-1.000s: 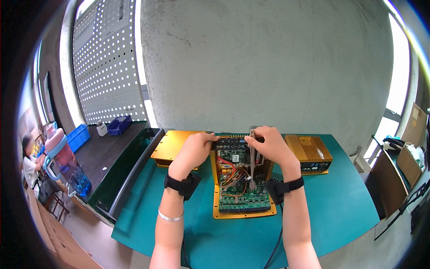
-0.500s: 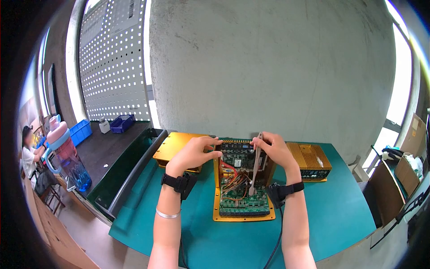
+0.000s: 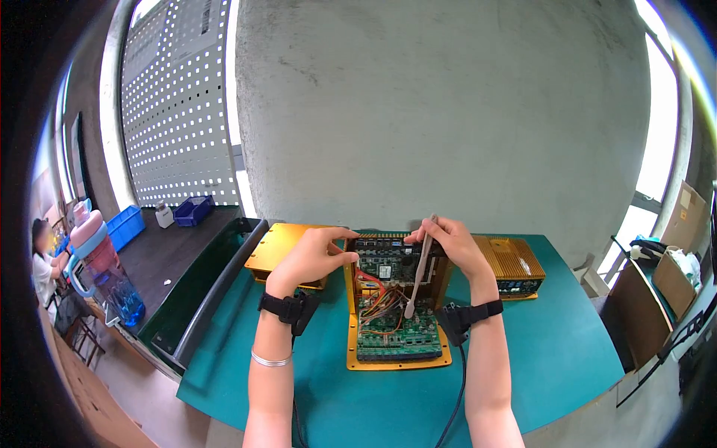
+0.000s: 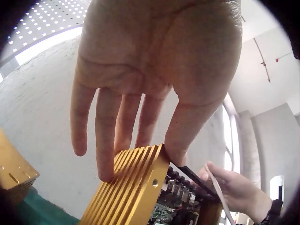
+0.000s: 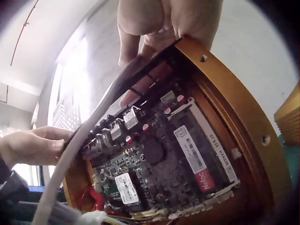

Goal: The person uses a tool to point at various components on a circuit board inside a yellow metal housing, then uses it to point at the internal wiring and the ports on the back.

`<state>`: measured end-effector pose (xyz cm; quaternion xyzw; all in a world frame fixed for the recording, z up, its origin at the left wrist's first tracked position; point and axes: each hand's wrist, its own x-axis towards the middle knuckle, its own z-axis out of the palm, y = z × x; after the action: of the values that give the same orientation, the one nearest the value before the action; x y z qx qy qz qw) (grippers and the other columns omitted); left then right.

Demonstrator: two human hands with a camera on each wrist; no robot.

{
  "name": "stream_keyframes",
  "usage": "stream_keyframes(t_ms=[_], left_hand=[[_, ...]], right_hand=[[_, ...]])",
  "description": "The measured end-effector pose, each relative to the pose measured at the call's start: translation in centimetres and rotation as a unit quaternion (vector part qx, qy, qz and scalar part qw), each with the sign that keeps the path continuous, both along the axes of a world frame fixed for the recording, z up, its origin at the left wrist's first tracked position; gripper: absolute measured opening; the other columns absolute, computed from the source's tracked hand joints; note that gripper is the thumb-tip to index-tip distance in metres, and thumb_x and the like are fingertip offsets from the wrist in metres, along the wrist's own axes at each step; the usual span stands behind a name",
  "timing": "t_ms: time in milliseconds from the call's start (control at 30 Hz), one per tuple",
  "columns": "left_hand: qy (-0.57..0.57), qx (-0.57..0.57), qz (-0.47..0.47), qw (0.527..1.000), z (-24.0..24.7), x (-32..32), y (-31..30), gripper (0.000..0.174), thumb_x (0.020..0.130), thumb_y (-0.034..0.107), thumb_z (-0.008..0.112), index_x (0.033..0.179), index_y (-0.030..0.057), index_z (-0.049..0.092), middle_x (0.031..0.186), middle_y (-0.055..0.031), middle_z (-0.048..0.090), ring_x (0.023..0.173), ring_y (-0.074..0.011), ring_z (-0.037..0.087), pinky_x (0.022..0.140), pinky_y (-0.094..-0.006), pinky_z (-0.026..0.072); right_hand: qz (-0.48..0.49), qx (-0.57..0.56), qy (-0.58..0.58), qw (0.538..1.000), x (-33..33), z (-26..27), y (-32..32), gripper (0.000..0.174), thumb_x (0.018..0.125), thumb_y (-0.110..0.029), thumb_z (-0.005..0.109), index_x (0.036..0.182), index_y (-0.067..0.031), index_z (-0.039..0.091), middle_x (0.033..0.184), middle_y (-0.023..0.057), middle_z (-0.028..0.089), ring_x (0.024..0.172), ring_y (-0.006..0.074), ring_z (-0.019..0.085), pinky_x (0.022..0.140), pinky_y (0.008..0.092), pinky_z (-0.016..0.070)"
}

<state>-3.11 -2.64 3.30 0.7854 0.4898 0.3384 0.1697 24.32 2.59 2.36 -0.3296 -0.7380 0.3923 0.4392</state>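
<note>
An opened gold computer case stands on the table with its green circuit boards and coloured wires exposed. My left hand grips its upper left corner, the fingers against the ribbed outer side and the thumb at the black slotted plate along the top edge. My right hand, at the upper right corner, pinches a long grey-beige tool. The tool slants down across the opening, and its wider lower end is over the lower board. In the right wrist view, fingers show behind the slots of the black plate.
A closed gold box sits at the left behind my left arm, and a finned gold unit at the right. Left of the green table stand a dark bench with a water bottle and blue bins. A person sits beyond.
The fingers of my left hand have spread apart at the case's corner. The tool in my right hand now slants more, its top end further right.
</note>
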Motion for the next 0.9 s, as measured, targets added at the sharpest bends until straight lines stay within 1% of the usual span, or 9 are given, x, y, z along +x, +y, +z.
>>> stream_keyframes(t_ms=[67, 133, 167, 433, 567, 633, 767, 833, 900], left_hand=[[-0.004, -0.010, 0.002, 1.000, 0.0, -0.1, 0.1, 0.042, 0.084, 0.016, 0.073, 0.121, 0.0003, 0.062, 0.114, -0.0135, 0.067, 0.090, -0.0220, 0.068, 0.077, -0.0316, 0.0548], [-0.015, 0.032, -0.012, 0.999, -0.5, -0.4, 0.5, 0.043, 0.082, 0.018, 0.074, 0.117, -0.0037, 0.063, 0.104, -0.0169, 0.069, 0.083, -0.0224, 0.070, 0.074, -0.0320, 0.0543], [-0.015, 0.031, -0.013, 0.999, -0.7, -0.5, 0.7, 0.043, 0.082, 0.018, 0.074, 0.117, -0.0037, 0.063, 0.104, -0.0169, 0.069, 0.083, -0.0224, 0.070, 0.074, -0.0320, 0.0543], [0.001, 0.009, -0.032, 0.999, -0.8, -1.4, 0.7, 0.054, 0.075, 0.019, 0.080, 0.124, 0.0029, 0.062, 0.119, -0.0148, 0.066, 0.093, -0.0227, 0.068, 0.082, -0.0333, 0.0542], [0.000, 0.000, -0.043, 0.999, -0.6, -1.6, 0.9, 0.059, 0.073, 0.014, 0.081, 0.128, 0.0046, 0.060, 0.123, -0.0141, 0.064, 0.094, -0.0225, 0.068, 0.084, -0.0332, 0.0535], [0.033, -0.032, -0.035, 0.998, 0.0, -1.3, 0.3, 0.063, 0.076, 0.008, 0.077, 0.135, 0.0060, 0.053, 0.133, -0.0131, 0.058, 0.098, -0.0210, 0.067, 0.088, -0.0328, 0.0537], [0.011, -0.022, -0.057, 0.998, -0.3, -1.5, 0.2, 0.069, 0.075, 0.007, 0.077, 0.138, 0.0072, 0.049, 0.134, -0.0151, 0.056, 0.097, -0.0208, 0.067, 0.088, -0.0335, 0.0540], [-0.017, -0.028, -0.056, 0.998, -0.3, -1.5, 0.2, 0.072, 0.075, 0.009, 0.077, 0.140, 0.0065, 0.047, 0.135, -0.0169, 0.055, 0.096, -0.0209, 0.067, 0.088, -0.0333, 0.0541], [-0.014, -0.025, -0.052, 0.998, -0.5, -1.6, 0.3, 0.071, 0.076, 0.011, 0.077, 0.140, 0.0057, 0.047, 0.135, -0.0170, 0.055, 0.097, -0.0212, 0.067, 0.088, -0.0332, 0.0540]], right_hand=[[0.007, -0.004, -0.001, 1.000, -0.1, 0.1, -0.1, 0.037, 0.101, -0.035, 0.048, 0.084, -0.0050, 0.062, 0.098, 0.0107, 0.070, 0.101, 0.0190, 0.062, 0.093, 0.0335, 0.0446], [0.006, 0.016, 0.004, 1.000, -0.1, 0.3, -0.5, 0.038, 0.102, -0.035, 0.046, 0.084, -0.0055, 0.061, 0.099, 0.0109, 0.070, 0.102, 0.0195, 0.061, 0.094, 0.0342, 0.0436], [0.005, 0.016, 0.004, 1.000, 0.0, 0.2, -0.5, 0.038, 0.102, -0.035, 0.046, 0.084, -0.0055, 0.061, 0.099, 0.0109, 0.070, 0.102, 0.0195, 0.061, 0.094, 0.0342, 0.0436], [0.050, 0.008, 0.071, 0.996, 0.8, -0.2, -0.3, 0.040, 0.102, -0.038, 0.044, 0.088, -0.0060, 0.062, 0.100, 0.0105, 0.070, 0.101, 0.0201, 0.061, 0.099, 0.0370, 0.0398], [0.050, 0.022, 0.050, 0.997, 0.6, 0.0, -0.3, 0.039, 0.102, -0.038, 0.043, 0.088, -0.0059, 0.062, 0.100, 0.0112, 0.070, 0.102, 0.0201, 0.061, 0.099, 0.0369, 0.0401], [0.048, 0.016, 0.038, 0.998, 0.5, 0.0, -0.3, 0.039, 0.103, -0.037, 0.043, 0.088, -0.0058, 0.061, 0.101, 0.0113, 0.070, 0.104, 0.0202, 0.061, 0.100, 0.0372, 0.0397], [0.042, 0.019, 0.035, 0.998, 0.6, 0.0, -0.6, 0.038, 0.102, -0.036, 0.043, 0.088, -0.0062, 0.061, 0.101, 0.0108, 0.070, 0.105, 0.0203, 0.061, 0.101, 0.0370, 0.0392], [0.026, 0.002, 0.036, 0.999, 0.6, 0.1, -0.6, 0.040, 0.101, -0.043, 0.044, 0.085, -0.0102, 0.060, 0.100, 0.0107, 0.071, 0.109, 0.0213, 0.058, 0.108, 0.0423, 0.0300], [0.025, 0.004, 0.033, 0.999, 0.7, 0.0, -0.5, 0.040, 0.101, -0.043, 0.044, 0.084, -0.0101, 0.059, 0.100, 0.0108, 0.071, 0.109, 0.0215, 0.058, 0.108, 0.0423, 0.0299]])
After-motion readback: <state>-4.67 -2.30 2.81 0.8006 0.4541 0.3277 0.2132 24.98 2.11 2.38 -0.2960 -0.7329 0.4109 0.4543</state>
